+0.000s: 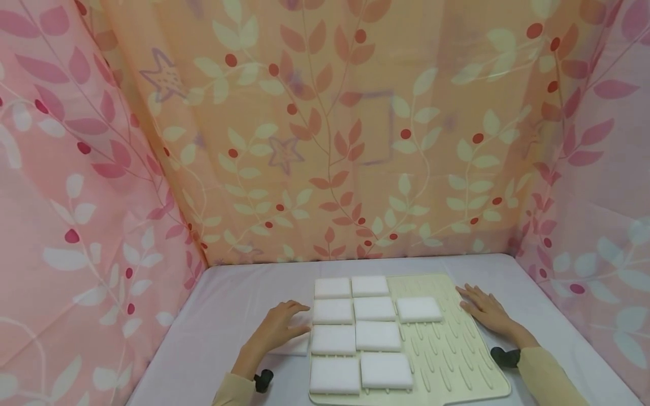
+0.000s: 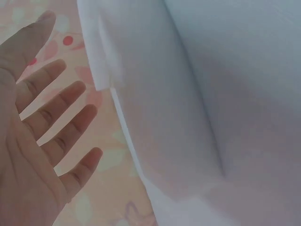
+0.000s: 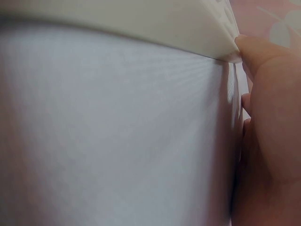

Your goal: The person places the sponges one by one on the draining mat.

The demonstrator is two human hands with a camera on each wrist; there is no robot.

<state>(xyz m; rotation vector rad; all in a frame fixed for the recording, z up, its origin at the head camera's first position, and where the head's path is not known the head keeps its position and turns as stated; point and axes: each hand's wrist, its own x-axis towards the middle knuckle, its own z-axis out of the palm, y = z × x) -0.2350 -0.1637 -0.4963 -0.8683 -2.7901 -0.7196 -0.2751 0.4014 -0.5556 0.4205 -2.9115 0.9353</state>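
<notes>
Several white sponge-like blocks (image 1: 378, 336) lie in rows on a pale yellow-green ridged mat (image 1: 447, 355), filling two columns at its left. A single block (image 1: 418, 309) sits in the third column. My left hand (image 1: 279, 328) is just left of the mat, empty, with its fingers extended and spread in the left wrist view. Another white block (image 1: 291, 348) lies on the table by that hand, partly hidden by it. At the mat's right edge rests my right hand (image 1: 488, 313), fingers extended. Its thumb (image 3: 263, 52) touches the mat's rim in the right wrist view.
The table (image 1: 244, 282) has a white cloth. A flowered curtain (image 1: 330, 141) stands along its far edge, with pink flowered curtains at the left (image 1: 101, 197) and right (image 1: 589, 197). Dark wrist cameras sit by both sleeves.
</notes>
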